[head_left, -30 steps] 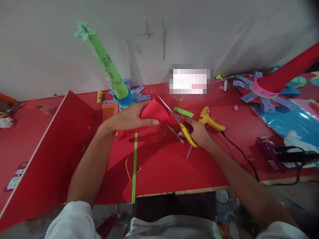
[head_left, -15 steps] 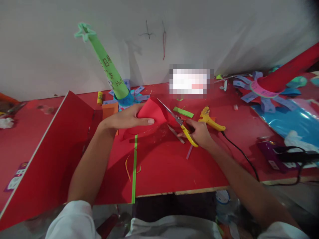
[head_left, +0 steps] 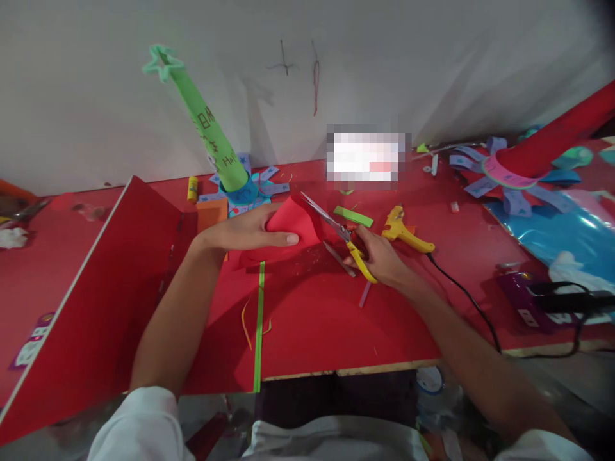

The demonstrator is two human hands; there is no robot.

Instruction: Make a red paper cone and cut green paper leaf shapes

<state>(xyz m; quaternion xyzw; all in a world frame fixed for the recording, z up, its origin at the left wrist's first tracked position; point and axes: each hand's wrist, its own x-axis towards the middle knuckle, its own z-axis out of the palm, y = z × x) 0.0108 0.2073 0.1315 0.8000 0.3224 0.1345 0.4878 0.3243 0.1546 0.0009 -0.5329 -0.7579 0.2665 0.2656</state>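
Note:
Curved between the thumb and fingers of my left hand (head_left: pixel 254 230) is a sheet of red paper (head_left: pixel 295 221), lifted off the table. My right hand (head_left: pixel 379 256) grips yellow-handled scissors (head_left: pixel 358 259) by the loops. Their blades point up and left, with the tips at the upper right edge of the paper; whether the paper lies between the blades I cannot tell. A yellow glue gun (head_left: pixel 403 230) lies just right of my right hand. Beyond my hands is a light green paper strip (head_left: pixel 354 216). Under my left hand an orange piece of paper (head_left: pixel 211 214) shows in part.
A green paper tube (head_left: pixel 209 128) with a star top stands at the back left. A red board (head_left: pixel 96 301) stands tilted on the left. The glue gun's black cord (head_left: pixel 464 301) runs right, near a purple box (head_left: pixel 521 301). Blue plastic (head_left: pixel 533 237) lies at the right.
The scissors have turned slightly, and their blades look a little more parted than before. The red paper has shifted slightly in my left hand. Everything else stays in place.

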